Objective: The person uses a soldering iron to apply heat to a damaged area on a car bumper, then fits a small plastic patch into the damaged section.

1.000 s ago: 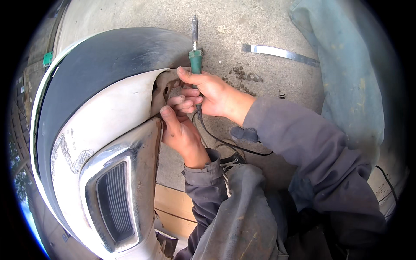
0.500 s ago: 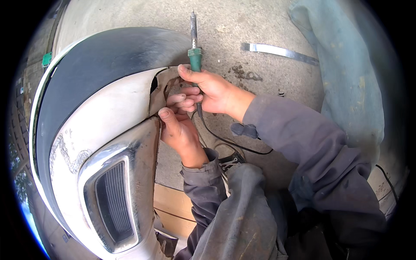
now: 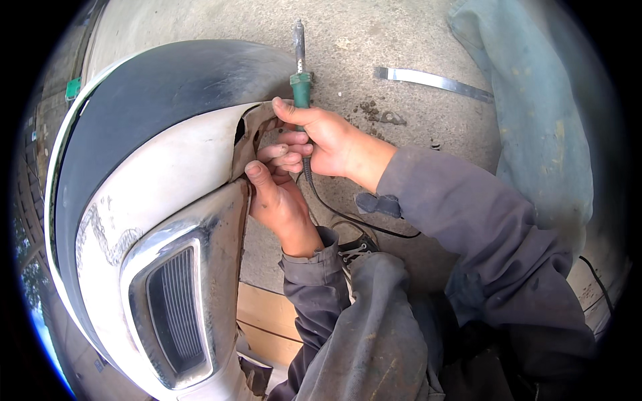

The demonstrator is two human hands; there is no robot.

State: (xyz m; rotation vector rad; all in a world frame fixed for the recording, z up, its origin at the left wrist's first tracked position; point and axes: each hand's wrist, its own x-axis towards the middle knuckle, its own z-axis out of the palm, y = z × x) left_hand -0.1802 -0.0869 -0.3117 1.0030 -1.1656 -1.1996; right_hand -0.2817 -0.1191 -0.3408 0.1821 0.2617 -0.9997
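A soldering iron (image 3: pixel 301 87) with a green handle points its dark metal tip away from me, held upright in the picture by my right hand (image 3: pixel 331 142). The thumb of that hand presses on the torn edge flap (image 3: pixel 249 144) of a white and black car bumper (image 3: pixel 167 157). My left hand (image 3: pixel 281 204) grips the bumper's edge just below, thumb in front; some of its fingers are hidden behind the edge and overlap the right hand's fingers. A dark gap shows beside the flap.
The iron's black cord (image 3: pixel 334 212) loops over the concrete floor (image 3: pixel 401 40) beneath my right forearm. A shiny metal strip (image 3: pixel 435 81) lies at the far right, near dark crumbs (image 3: pixel 368 110). Greyish-blue cloth (image 3: pixel 535 113) hangs at the right. A cardboard piece (image 3: pixel 267 314) lies beside the bumper.
Almost nothing differs. Both hands and the soldering iron have shifted very slightly, with the same grips kept.
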